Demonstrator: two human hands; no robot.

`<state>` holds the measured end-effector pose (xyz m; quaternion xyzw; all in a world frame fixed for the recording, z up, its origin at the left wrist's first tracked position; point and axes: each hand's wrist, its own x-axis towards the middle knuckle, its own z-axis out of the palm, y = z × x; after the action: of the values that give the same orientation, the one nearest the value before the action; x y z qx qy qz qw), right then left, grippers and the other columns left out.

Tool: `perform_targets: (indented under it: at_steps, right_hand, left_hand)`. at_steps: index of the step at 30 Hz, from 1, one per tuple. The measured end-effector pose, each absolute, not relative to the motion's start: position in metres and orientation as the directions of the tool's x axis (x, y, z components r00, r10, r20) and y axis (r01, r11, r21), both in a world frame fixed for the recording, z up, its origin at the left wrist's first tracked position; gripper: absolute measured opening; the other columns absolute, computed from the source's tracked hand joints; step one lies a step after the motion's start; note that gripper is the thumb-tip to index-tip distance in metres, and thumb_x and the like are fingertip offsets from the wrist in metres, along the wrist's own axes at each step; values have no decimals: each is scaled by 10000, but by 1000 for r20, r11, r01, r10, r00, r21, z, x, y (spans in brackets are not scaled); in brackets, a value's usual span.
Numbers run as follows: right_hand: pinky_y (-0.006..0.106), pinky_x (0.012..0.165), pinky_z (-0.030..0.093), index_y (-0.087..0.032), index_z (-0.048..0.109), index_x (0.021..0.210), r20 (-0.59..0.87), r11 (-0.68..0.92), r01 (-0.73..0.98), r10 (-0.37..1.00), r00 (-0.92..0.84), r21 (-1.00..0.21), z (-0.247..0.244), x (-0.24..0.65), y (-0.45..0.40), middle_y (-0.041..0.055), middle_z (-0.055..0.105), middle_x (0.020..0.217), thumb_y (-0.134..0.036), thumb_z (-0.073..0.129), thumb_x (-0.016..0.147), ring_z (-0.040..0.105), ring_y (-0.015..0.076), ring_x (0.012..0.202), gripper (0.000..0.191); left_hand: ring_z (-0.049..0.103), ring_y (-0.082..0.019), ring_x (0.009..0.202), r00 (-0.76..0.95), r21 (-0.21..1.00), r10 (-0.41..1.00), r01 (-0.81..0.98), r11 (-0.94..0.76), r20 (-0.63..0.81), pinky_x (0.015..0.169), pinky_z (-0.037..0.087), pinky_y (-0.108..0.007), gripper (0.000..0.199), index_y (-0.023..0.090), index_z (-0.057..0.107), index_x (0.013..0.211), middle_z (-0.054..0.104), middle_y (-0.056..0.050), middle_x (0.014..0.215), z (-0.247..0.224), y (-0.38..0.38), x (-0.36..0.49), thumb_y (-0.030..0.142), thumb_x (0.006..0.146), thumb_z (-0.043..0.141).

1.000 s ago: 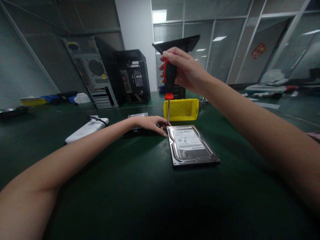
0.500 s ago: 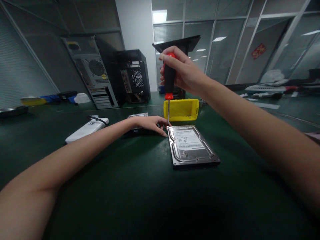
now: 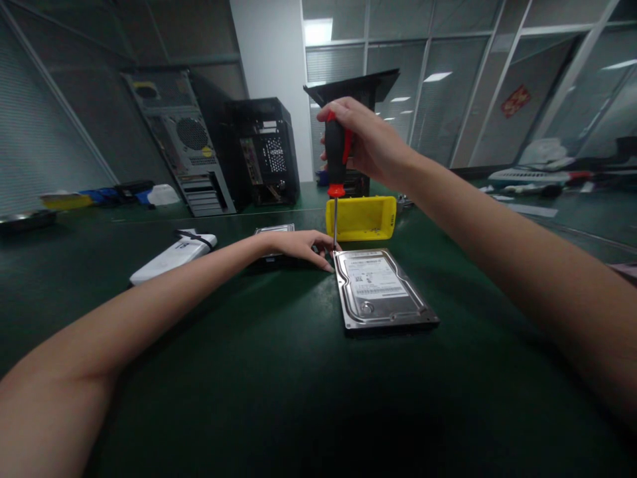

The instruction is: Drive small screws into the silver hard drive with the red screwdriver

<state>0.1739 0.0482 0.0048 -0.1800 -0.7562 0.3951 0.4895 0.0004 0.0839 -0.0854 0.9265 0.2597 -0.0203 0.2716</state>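
My right hand is wrapped round the black and red handle of an upright screwdriver. The screwdriver's tip meets the far left corner of a silver hard drive, which lies label up on the green table. Low beside that corner is my left hand, its thumb and fingers apart, the fingertips close to the screwdriver's tip. Whether the fingertips touch the drive is too small to tell. Just behind the drive stands a yellow tray with small dark bits in it.
A second drive lies partly hidden behind my left hand. Left of it is a white box-shaped device with a black strap. Two computer cases stand at the back left. A keyboard lies at the far right.
The fingers of my right hand have shifted round the screwdriver's handle, and the handle has turned, showing red on its right side. My left hand and the hard drive have not moved.
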Motion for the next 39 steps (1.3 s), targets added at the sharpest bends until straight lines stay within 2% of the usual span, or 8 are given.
perform_targets:
  at_steps: [9,12,17,29,39]
  right_hand:
    - [253,669,491,-217,455,923,603,645,-103,628,-492,-757,5,173,51,5,514,849,-366,436,890,550,108,717,154]
    - [251,683,492,-222,457,922,601,645,-103,625,-498,-757,4,174,51,2,521,848,-368,433,897,554,103,723,151]
    - [241,668,495,-224,462,929,605,651,-102,621,-498,-752,4,174,52,-6,537,835,-384,445,891,554,102,729,165]
    - [288,709,517,-229,440,884,605,634,-139,615,-506,-761,4,173,52,3,543,854,-382,467,885,568,117,738,155]
    - [283,708,524,-225,385,894,583,607,-135,640,-500,-783,3,173,55,-4,537,848,-397,455,891,566,109,722,185]
  left_hand:
    - [504,-172,971,871,501,439,487,-716,-220,808,379,-245,549,190,510,1228,574,-48,1131,-79,82,-2,431,750,631]
    - [496,-172,1046,876,560,405,479,-676,-261,851,372,-243,485,220,513,1227,568,-32,1180,-75,81,-4,419,792,593]
    - [448,-172,1170,899,686,393,410,-601,-193,950,341,-268,465,237,480,1266,490,-27,1320,-81,84,-4,391,833,554]
    - [440,-177,1204,896,686,398,417,-597,-198,1014,319,-300,470,250,487,1264,502,-15,1318,-83,85,-5,393,826,581]
    - [423,-163,1217,901,707,374,412,-575,-220,1013,308,-272,444,244,471,1277,481,-7,1339,-79,81,-4,327,848,550]
